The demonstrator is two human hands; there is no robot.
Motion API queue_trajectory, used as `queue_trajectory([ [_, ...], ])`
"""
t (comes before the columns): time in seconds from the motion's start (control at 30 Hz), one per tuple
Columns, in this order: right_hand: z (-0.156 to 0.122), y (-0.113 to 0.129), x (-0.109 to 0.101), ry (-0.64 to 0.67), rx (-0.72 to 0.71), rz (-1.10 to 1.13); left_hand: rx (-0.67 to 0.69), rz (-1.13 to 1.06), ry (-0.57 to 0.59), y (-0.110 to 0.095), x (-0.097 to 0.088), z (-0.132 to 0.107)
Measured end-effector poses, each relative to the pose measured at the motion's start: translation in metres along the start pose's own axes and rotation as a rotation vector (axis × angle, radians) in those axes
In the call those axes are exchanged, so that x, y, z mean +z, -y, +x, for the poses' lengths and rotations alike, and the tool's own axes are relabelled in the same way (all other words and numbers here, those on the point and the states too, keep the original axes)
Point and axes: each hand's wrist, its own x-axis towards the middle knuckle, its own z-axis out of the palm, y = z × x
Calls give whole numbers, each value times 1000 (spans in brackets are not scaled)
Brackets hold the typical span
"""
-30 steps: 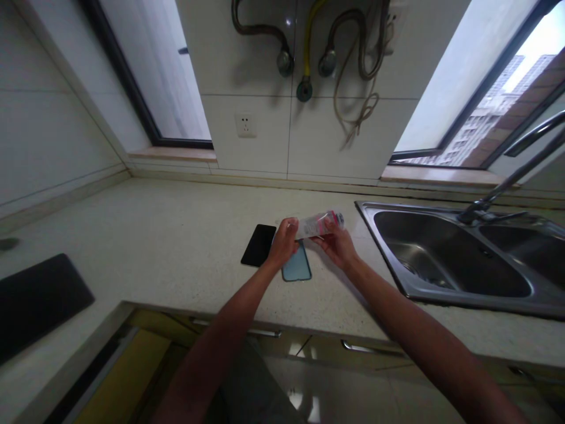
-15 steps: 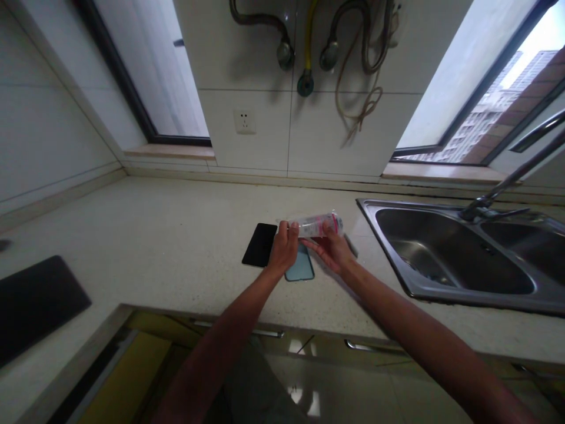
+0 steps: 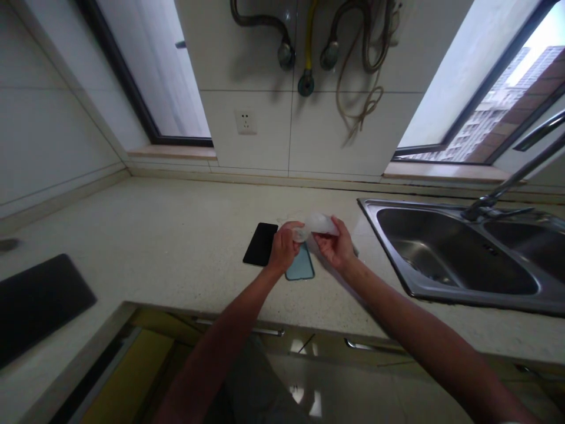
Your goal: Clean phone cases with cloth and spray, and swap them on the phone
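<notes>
A whitish, see-through plastic packet (image 3: 321,224) is held just above the counter between both hands. My left hand (image 3: 283,246) is closed on its left end, thumb and fingers pinching the clear plastic. On the packet's right end my right hand (image 3: 336,246) is closed, the thumb on top and the fingers curled below. A black phone (image 3: 259,246) lies flat beside my left hand. Under the hands rests a light blue phone case (image 3: 301,265), its upper part partly hidden. A small grey thing behind my right hand is mostly covered.
A steel double sink (image 3: 454,250) with a tap (image 3: 485,203) stands to the right on the pale counter (image 3: 185,235). A dark flat panel (image 3: 42,303) lies at the left. Hoses (image 3: 309,41) and a socket (image 3: 245,122) are on the tiled wall.
The packet has been turned in the hands: its pink-printed side showed before, and a plain whitish side shows now. The phone and the phone case have stayed in place.
</notes>
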Motion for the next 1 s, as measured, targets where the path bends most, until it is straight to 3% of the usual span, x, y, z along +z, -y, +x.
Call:
queue_trajectory([
  [0.1, 4, 9, 1, -24, -62, 75, 13, -79, 47, -8, 6, -2],
  [0.23, 9, 31, 3, -31, -155, 133, 39, -106, -83, -11, -1, 2],
  [0.37, 18, 63, -1, -78, -321, 233, 144, 151, -155, -11, -10, 4],
  [0.43, 24, 77, -6, -111, -380, 290, 227, 368, -80, -15, -4, 5],
  [0.5, 28, 88, -12, -126, -412, 319, 322, 579, 68, -20, 10, 5],
  [0.63, 31, 97, -21, -113, -394, 303, 417, 873, 400, -30, 50, 8],
  [0.7, 31, 96, -23, -109, -345, 280, 407, 932, 513, -31, 69, 10],
  [0.83, 31, 95, -23, -137, -298, 249, 331, 963, 470, -27, 96, 18],
  [1.0, 29, 97, -20, -124, -300, 268, 409, 1190, 483, -17, 105, 34],
])
